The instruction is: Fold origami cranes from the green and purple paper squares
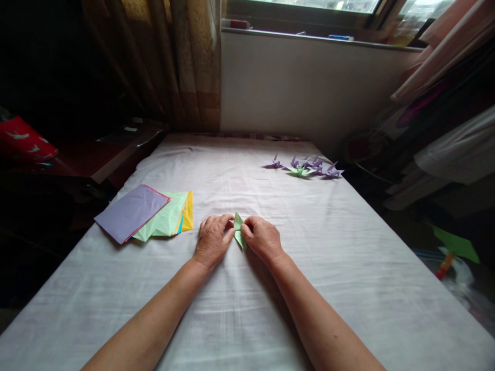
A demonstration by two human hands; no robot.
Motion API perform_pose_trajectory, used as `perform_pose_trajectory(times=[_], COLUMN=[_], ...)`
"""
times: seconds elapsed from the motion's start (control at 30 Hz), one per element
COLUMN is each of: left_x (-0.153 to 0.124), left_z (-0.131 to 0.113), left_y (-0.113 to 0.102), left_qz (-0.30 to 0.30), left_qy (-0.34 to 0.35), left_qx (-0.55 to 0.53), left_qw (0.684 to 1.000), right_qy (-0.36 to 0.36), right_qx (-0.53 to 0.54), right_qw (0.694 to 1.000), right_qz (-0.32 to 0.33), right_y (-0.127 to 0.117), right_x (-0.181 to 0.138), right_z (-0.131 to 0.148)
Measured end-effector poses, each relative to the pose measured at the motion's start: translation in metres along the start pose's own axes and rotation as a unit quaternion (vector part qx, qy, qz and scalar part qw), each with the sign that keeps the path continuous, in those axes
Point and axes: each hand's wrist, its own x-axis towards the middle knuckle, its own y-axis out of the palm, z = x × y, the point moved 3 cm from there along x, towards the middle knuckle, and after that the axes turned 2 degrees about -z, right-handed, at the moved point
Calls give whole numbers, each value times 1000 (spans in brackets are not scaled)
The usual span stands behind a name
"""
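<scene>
A small piece of folded light-green paper (238,232) is between my two hands, low over the middle of the white-covered table. Its pointed ends face away from me and toward me. My left hand (215,238) pinches the left side with thumb and forefinger. On the right side, my right hand (263,237) is closed on the paper, its other fingers curled under. Farther off at the right lie several folded paper cranes, among them a purple crane (276,163) and a green crane (300,170) with spread wings.
Left of my hands lies a stack of square paper, with a purple sheet (133,212) on top and green sheets (167,211) and a yellow sheet (188,212) beneath. A dark wooden desk (104,159) adjoins the left edge. Clothes (460,144) hang at the right.
</scene>
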Motion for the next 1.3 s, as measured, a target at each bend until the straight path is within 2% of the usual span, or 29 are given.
perform_pose_trajectory(times=[0.3,0.47,0.77,1.07,1.3], left_x=[-1,-1,16,20,12], left_z=[-1,0,-1,0,9], left_y=[-1,-3,-5,-4,-1], left_qz=[10,35,70,81,39], left_qy=[29,55,-12,-49,-35], left_qx=[7,-5,-7,-5,-17], left_qw=[1000,998,997,995,998], right_qy=[12,9,-4,-11,-36], right_qx=[-5,-20,-26,3,18], right_qw=[1000,1000,1000,999,999], right_qz=[-15,-7,5,44,-8], right_y=[3,3,3,-1,1], right_x=[0,-1,0,7,1], right_z=[-2,1,0,-3,-11])
